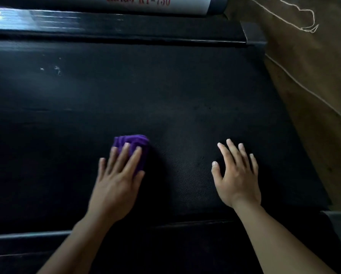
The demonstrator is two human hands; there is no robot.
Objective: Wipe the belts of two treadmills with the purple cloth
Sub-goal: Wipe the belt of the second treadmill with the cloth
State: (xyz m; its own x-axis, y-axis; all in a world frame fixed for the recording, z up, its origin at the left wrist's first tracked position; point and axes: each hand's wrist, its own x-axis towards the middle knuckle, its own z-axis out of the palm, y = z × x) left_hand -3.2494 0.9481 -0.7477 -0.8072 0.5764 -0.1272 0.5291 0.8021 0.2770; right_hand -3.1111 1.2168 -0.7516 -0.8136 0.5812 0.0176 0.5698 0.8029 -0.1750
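A black treadmill belt [126, 91] fills most of the view. A bunched purple cloth [133, 142] lies on it near the bottom middle. My left hand [118, 175] lies flat on the cloth with straight fingers pressing it onto the belt; most of the cloth is hidden under the palm. My right hand [236, 175] rests flat on the belt to the right of the cloth, fingers spread, holding nothing.
A black side rail [116, 34] and a silver bar with red lettering [155, 2] run along the far side. Another dark rail [27, 236] lies on the near side. Brown floor [314, 86] with a thin white cord [296, 84] lies to the right.
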